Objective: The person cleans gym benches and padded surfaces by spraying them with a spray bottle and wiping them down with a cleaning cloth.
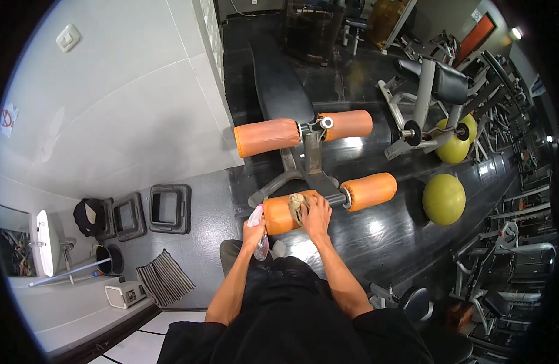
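My left hand (pixel 253 234) is closed round the neck of a clear spray bottle (pixel 262 250) with a pink and white top, at the left end of an orange foam roller pad (pixel 281 215). A crumpled beige cloth (pixel 298 208) lies against the top of that same pad, with the fingers of my right hand (pixel 316 216) curled over it. The pad sits on the lower bar of a weight bench (pixel 282 91) with a black seat. On that bar's right side is another orange pad (pixel 369 191). Two more pads, one of them at the upper left (pixel 267 138), flank the bench's upper bar.
Left of the bench stands a white wall (pixel 128 91). Black plastic step risers (pixel 170 208), a striped mat (pixel 165 279) and a bucket (pixel 113 259) are on the floor at left. Yellow-green exercise balls (pixel 444 199) and gym machines (pixel 431 91) stand to the right.
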A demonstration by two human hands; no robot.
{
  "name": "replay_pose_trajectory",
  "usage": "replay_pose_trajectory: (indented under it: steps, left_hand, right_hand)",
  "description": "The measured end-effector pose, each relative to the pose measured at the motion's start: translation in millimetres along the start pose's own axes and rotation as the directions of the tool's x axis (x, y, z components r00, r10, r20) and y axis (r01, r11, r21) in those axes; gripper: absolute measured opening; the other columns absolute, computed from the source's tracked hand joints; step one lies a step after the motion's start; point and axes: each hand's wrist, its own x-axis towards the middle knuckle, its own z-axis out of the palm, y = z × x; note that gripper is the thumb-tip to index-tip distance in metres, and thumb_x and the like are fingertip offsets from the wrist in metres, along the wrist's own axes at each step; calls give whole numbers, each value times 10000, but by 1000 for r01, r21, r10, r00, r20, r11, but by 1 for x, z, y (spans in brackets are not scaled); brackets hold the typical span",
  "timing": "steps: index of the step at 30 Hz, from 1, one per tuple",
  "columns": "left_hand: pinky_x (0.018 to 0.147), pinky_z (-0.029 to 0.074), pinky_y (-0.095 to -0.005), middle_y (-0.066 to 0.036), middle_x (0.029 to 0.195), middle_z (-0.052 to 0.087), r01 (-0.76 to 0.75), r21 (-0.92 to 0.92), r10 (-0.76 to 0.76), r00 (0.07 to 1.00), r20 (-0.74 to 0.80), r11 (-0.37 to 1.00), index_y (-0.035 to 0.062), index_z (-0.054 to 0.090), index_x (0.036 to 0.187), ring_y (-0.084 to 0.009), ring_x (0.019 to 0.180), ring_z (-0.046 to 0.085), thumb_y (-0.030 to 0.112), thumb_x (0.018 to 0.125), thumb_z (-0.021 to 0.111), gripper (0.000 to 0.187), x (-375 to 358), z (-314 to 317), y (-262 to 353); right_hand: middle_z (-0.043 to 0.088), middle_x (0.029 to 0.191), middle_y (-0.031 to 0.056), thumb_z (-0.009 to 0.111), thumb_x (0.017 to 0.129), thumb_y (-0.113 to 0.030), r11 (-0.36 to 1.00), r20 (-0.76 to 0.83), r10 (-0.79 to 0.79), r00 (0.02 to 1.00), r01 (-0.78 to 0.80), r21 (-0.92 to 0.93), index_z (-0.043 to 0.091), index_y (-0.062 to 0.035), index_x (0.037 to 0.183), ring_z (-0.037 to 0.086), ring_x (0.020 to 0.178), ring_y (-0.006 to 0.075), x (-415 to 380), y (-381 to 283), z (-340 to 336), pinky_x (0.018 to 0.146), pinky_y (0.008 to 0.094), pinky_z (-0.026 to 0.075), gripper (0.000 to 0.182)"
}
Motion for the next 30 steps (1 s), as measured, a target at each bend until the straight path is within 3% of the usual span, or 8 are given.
replay_pose_trajectory:
  steps: [6,9,12,14,19,25,28,30]
  left_hand:
    - [478,465,-273,-40,695,619,54,62,-56,998,32,997,-21,648,969,-108,507,571,69,830,599,172,-7,-5,0]
    - [482,468,-274,-43,692,621,80,109,-84,996,36,991,-25,648,962,-110,512,575,86,828,606,179,-14,-4,-2]
    - [510,481,-275,-47,709,630,75,162,-86,995,57,984,-3,653,1010,-117,542,592,107,818,617,224,-19,-6,-15]
    - [528,487,-274,-50,720,633,-314,295,301,949,89,902,32,652,1059,-119,556,596,112,806,627,266,-18,-3,-39]
    - [583,501,-285,-49,796,646,150,180,-183,966,181,972,44,639,1117,-128,625,610,98,796,626,326,-23,-13,-28]
    - [510,474,-248,-71,903,671,33,-7,-32,998,60,999,-7,619,1153,-103,556,570,33,814,588,343,-21,-15,-41]
    - [503,466,-237,-104,1062,677,-66,-191,54,996,-64,979,-14,586,1226,-100,559,568,-2,822,556,406,-18,-8,-22]
    - [551,495,-256,-124,1245,600,25,-93,-24,1000,13,995,5,445,1372,-157,920,632,-24,866,502,510,-8,-11,-15]
  right_hand:
    - [535,1224,115,670,826,-243,975,-109,-221,969,222,2,576,-105,1205,495,1123,327,-17,-4,5,932,460,387,414]
    - [523,1218,152,683,811,-241,989,88,-136,987,140,-43,536,-94,1250,507,1076,347,-14,10,-2,917,477,401,485]
    - [523,1220,170,684,803,-230,997,-35,74,997,-75,-34,536,-99,1250,512,1055,373,-3,10,13,890,476,424,489]
    - [541,1187,179,674,801,-209,993,-65,97,993,-101,-54,549,-92,1234,527,1020,392,-3,-14,29,863,479,442,466]
    - [572,1083,181,654,807,-187,928,185,-369,911,349,131,598,-82,1190,550,988,383,-9,-55,27,843,470,473,401]
    - [579,1083,198,609,865,-192,996,27,85,996,-85,2,568,-47,1225,563,987,386,36,12,5,859,466,485,391]
    - [569,1103,199,606,863,-189,991,66,-112,992,106,87,551,-55,1250,554,1008,395,20,-7,30,867,472,482,413]
    - [570,1095,194,619,852,-185,970,22,-224,974,220,106,550,-97,1266,556,1013,395,0,-23,44,872,476,479,428]
